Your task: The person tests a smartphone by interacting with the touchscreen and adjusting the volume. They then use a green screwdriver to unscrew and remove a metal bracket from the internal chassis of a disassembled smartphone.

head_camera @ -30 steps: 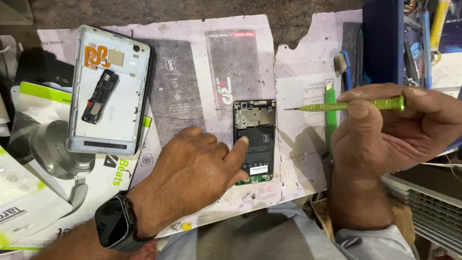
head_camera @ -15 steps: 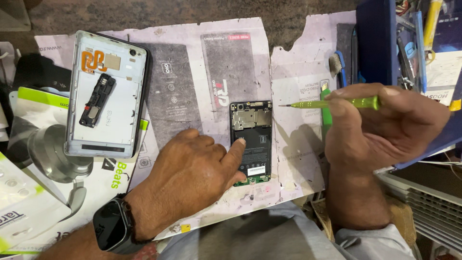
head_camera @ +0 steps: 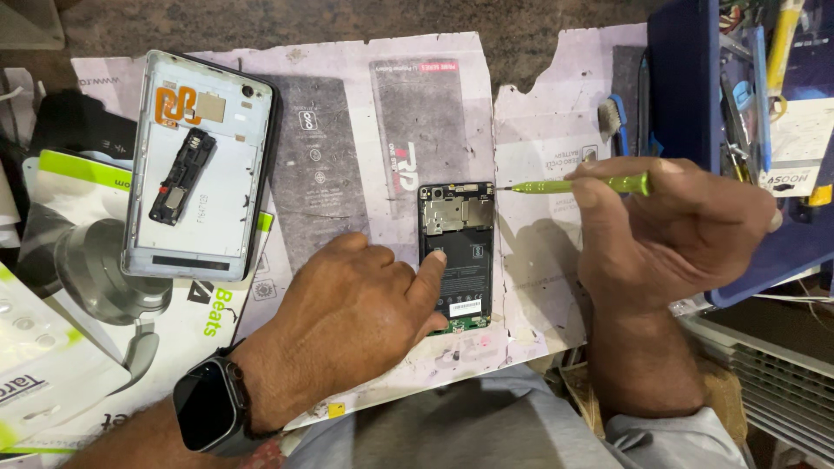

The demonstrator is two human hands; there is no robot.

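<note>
An opened black phone [head_camera: 458, 247] lies face down on a white printed sheet [head_camera: 347, 130], its battery and metal shield showing. My left hand [head_camera: 347, 321], with a black smartwatch on the wrist, rests on the sheet and presses a fingertip on the phone's left side. My right hand [head_camera: 669, 230] holds a thin green screwdriver [head_camera: 578, 185] level, its tip at the phone's top right corner.
A grey phone back cover [head_camera: 201, 165] with a black speaker module lies at the upper left. White and green product boxes [head_camera: 69, 330] sit at the left. A blue tool tray [head_camera: 738, 130] with several tools stands at the right, a small brush [head_camera: 613, 115] beside it.
My right hand has brought the screwdriver tip leftward onto the phone's top right corner. My left hand has stayed on the phone.
</note>
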